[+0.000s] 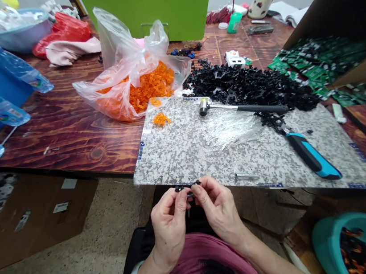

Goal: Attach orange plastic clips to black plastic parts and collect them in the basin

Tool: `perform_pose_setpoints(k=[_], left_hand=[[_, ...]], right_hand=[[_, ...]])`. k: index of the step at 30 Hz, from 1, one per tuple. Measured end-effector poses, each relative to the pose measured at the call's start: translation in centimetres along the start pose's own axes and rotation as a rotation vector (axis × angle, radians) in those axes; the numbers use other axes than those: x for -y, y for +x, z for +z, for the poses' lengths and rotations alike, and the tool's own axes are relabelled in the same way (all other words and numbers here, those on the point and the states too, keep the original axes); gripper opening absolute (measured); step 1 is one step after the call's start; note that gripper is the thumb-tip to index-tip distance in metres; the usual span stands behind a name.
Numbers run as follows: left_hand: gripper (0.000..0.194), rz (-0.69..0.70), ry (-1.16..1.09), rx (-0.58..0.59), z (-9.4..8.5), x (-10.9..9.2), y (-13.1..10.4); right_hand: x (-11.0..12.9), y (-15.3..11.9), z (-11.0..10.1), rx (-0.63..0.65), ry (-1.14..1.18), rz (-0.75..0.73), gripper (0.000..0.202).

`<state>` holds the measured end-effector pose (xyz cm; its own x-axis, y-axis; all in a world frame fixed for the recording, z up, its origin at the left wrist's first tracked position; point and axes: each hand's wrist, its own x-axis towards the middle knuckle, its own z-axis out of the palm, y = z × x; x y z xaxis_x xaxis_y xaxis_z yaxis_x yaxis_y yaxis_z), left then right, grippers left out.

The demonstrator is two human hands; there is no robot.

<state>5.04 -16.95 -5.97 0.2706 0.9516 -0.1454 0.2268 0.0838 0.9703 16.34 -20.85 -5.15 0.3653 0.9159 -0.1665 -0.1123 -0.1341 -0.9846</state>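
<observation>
A small black part (188, 185) is pinched at both ends, just in front of the table's near edge. My left hand (169, 219) closes thumb and fingers on its left end, and my right hand (219, 207) does the same on its right end. Beyond them lies a speckled board (178, 155) bearing thin clear strips (232, 128), a small hammer (243, 107), blue-and-black pliers (313, 155) and two orange pieces (161, 119). Black parts (246, 83) are heaped along its back edge.
A plastic bag of orange parts (149, 87) stands behind the board. Green circuit boards (318, 65) spill from a box at right. Plastic bottles (19, 68) lie at left. Below right is a teal bucket (330, 234) with black and orange parts.
</observation>
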Motion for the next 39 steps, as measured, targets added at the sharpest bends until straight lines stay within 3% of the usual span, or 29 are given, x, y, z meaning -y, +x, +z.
perform_pose_setpoints(k=[5,12,18,25,28,32,34,37,39], left_hand=[[0.03,0.024,0.06,-0.008,0.0,-0.2,0.3],[0.028,-0.088,-0.032,0.103,-0.7,-0.7,1.6],[0.028,-0.079,-0.031,0.123,-1.4,-0.8,2.1],[0.041,-0.118,-0.386,0.135,-1.1,0.1,2.2],[0.035,-0.103,-0.38,0.162,-0.6,0.1,2.0],[0.026,-0.049,-0.306,0.139,-0.4,-0.3,2.2],[0.026,-0.027,-0.262,0.147,-0.7,-0.6,2.4],[0.027,-0.007,-0.192,0.255,-1.2,-1.0,2.6],[0.027,0.018,-0.156,0.341,-1.4,-1.2,2.6]], right_hand=[[-0.4,0.4,0.0,-0.022,0.014,0.057,0.034],[-1.0,1.2,-1.9,0.103,0.187,0.247,0.039],[-0.5,1.4,-2.2,0.115,0.248,0.26,0.034],[-0.1,1.8,-1.6,0.065,0.458,0.296,0.026],[0.1,1.7,-0.8,0.055,0.505,0.293,0.028],[0.2,1.5,-0.6,0.148,0.318,0.24,0.03],[0.5,1.7,-1.2,0.131,0.144,0.167,0.03],[1.3,2.4,-2.2,0.052,-0.092,0.008,0.027],[1.9,2.8,-2.6,0.085,-0.195,-0.075,0.025]])
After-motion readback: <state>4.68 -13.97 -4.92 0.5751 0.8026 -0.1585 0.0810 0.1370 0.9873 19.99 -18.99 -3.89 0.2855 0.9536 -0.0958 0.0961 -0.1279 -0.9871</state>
